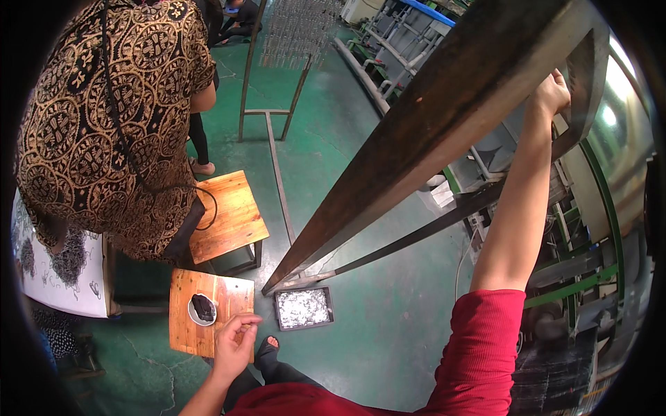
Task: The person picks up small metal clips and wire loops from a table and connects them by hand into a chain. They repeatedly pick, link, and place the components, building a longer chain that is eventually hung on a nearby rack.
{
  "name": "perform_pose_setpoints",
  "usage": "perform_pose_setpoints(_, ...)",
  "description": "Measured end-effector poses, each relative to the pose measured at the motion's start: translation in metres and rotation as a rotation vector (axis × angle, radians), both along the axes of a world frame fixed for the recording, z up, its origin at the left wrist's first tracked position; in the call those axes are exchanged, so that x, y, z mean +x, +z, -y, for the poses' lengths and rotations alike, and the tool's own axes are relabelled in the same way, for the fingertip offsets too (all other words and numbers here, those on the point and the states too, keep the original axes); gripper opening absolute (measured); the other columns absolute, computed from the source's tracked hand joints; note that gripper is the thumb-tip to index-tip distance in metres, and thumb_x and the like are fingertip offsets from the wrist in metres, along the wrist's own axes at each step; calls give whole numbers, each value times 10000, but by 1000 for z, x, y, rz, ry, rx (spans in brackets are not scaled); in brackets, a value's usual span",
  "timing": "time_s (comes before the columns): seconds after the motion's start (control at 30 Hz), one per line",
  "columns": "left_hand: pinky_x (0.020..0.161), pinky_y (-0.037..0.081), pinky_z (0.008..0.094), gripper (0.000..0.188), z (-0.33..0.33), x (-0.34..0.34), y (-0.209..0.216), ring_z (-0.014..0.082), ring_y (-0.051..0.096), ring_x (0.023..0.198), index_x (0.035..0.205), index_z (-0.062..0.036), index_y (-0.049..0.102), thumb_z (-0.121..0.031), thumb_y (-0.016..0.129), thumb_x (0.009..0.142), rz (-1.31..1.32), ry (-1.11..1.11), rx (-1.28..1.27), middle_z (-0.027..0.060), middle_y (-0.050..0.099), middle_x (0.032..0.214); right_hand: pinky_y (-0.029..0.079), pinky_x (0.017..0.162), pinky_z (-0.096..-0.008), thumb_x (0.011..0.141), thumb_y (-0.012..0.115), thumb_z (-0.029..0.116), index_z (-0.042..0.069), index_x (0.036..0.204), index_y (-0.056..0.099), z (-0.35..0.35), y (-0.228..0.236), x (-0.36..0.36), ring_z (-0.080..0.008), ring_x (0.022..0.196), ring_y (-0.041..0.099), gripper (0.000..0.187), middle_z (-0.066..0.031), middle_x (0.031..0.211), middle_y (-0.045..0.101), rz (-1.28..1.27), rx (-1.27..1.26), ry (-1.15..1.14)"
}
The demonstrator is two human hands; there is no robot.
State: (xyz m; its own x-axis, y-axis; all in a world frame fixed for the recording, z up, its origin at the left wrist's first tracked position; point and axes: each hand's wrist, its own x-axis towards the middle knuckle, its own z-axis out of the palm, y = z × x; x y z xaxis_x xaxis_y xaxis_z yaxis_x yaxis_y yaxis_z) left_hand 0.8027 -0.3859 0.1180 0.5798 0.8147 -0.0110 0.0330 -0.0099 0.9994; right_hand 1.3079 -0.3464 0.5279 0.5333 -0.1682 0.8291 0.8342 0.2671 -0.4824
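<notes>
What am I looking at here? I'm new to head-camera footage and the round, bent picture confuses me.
The single picture comes from a wide fisheye camera on a person's head, looking down, so straight edges curve. The red-sleeved arms are the wearer's own. The right hand reaches up to a long dark metal frame; whether it grips is unclear. The left hand hovers low, fingers pinched, over a small wooden stool bearing a white bowl of dark pieces. A tray of silvery bits lies on the green floor. Another person in a patterned shirt stands at left.
</notes>
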Motion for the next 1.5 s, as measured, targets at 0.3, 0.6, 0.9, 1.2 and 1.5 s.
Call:
perform_pose_setpoints(0.3,704,446,246,146,3,-14,-5,150,578,864,953,-4,612,0,537,827,54,-11,-9,95,611,979,481,623,-223,712,729,141,13,798,699,4,9,-12,-97,621,610,158,-58,729,676,218,-64,-257)
perform_pose_setpoints(0.6,756,467,289,111,7,56,20,183,606,854,918,-1,622,-12,556,828,76,-406,297,102,632,904,468,654,-244,753,704,152,-16,885,620,21,-165,-88,-121,674,573,229,-65,774,636,206,-17,-103)
perform_pose_setpoints(0.9,708,481,321,206,-29,285,-71,208,617,811,998,-33,618,-91,568,807,49,-132,300,118,633,955,457,698,-267,836,600,116,38,912,629,76,-502,-81,-114,725,545,113,-57,836,592,-640,-516,35)
perform_pose_setpoints(1.2,769,497,312,295,-59,403,-102,199,643,854,1068,-38,609,-101,620,780,-135,-17,354,130,656,972,469,703,-316,780,584,25,79,1069,620,57,-549,-41,-184,725,576,296,-103,963,572,-596,-714,58)
perform_pose_setpoints(1.5,715,507,280,238,-62,445,-115,151,651,800,1022,-41,638,-92,624,790,-129,-17,328,99,681,868,473,685,-310,776,594,18,69,1022,636,66,-556,-25,-182,719,578,254,-101,934,573,-592,-676,59)
